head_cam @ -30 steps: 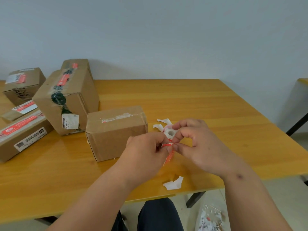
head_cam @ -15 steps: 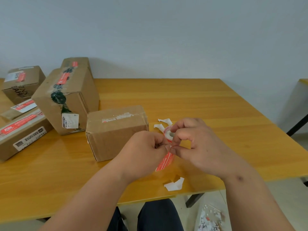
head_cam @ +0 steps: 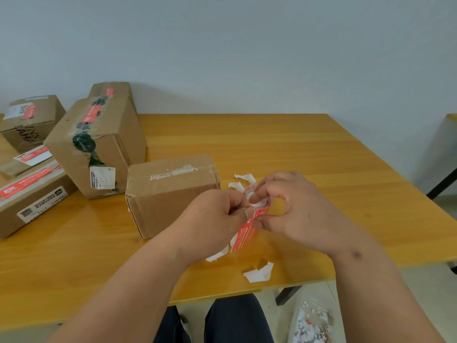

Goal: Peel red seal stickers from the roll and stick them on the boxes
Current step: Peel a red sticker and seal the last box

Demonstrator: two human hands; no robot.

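Left hand (head_cam: 217, 216): I see it pinching the half-peeled red paper seal sticker (head_cam: 243, 235).
Right hand (head_cam: 294, 209): gripping the small sticker roll (head_cam: 257, 200).

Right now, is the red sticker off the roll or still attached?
Partly peeled: the red sticker hangs from the roll, pinched by the left hand; the right hand holds the roll.

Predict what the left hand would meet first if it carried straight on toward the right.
Probably the right hand gripping the small red sticker roll; the left hand already nearly touches it.
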